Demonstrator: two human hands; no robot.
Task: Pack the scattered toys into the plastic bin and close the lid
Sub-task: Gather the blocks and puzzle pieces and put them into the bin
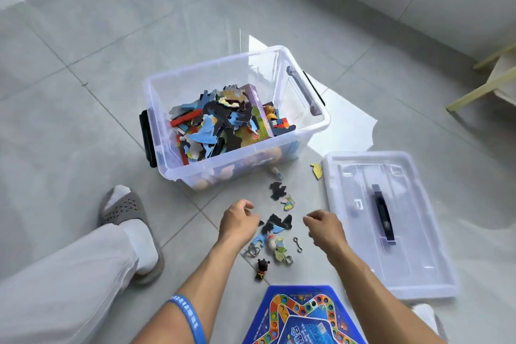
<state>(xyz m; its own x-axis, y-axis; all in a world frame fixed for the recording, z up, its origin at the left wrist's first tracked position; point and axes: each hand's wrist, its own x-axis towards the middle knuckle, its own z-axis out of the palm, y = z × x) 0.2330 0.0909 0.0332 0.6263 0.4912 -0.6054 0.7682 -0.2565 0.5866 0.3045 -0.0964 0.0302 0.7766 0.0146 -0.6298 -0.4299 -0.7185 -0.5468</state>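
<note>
A clear plastic bin (pixel 312 127) stands open on the floor, part full of puzzle pieces (pixel 215 123) and small toys. Its clear lid (pixel 413 232) lies flat to the right. Loose puzzle pieces (pixel 277 190) and a darker cluster (pixel 279 222) lie in front of the bin, with metal ring puzzles (pixel 298 244) and a small black figurine (pixel 261 268). My left hand (pixel 237 220) hovers at the left of the cluster, fingers loosely curled. My right hand (pixel 324 225) hovers at the right, fingers curled, nothing visible in it.
A blue game board (pixel 304 315) lies nearest me at the bottom edge. My leg and a grey slipper (pixel 125 212) are at the left. A yellow puzzle piece (pixel 317 170) sits by the lid's corner. Wooden furniture legs (pixel 485 86) stand at the far right.
</note>
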